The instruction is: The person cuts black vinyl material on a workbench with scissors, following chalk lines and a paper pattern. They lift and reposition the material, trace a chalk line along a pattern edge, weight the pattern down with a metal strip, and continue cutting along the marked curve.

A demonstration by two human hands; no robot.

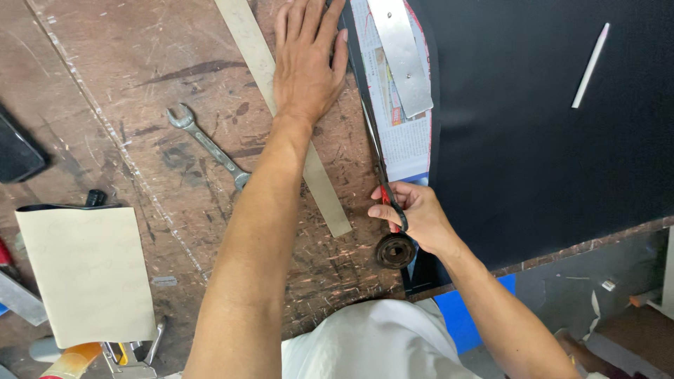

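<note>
Scissors sit in your right hand, fingers closed through the red handles, blades running up the edge of the black sheet. Just beside that hand, a dark round fitting rests on the table. Your left hand lies flat, fingers spread wide, pressing near the sheet's edge, apparently to steady it. A tan strip passes under that arm. Farther off lie a wrench, a metal bar and a white stick. The blade tips are hard to make out.
</note>
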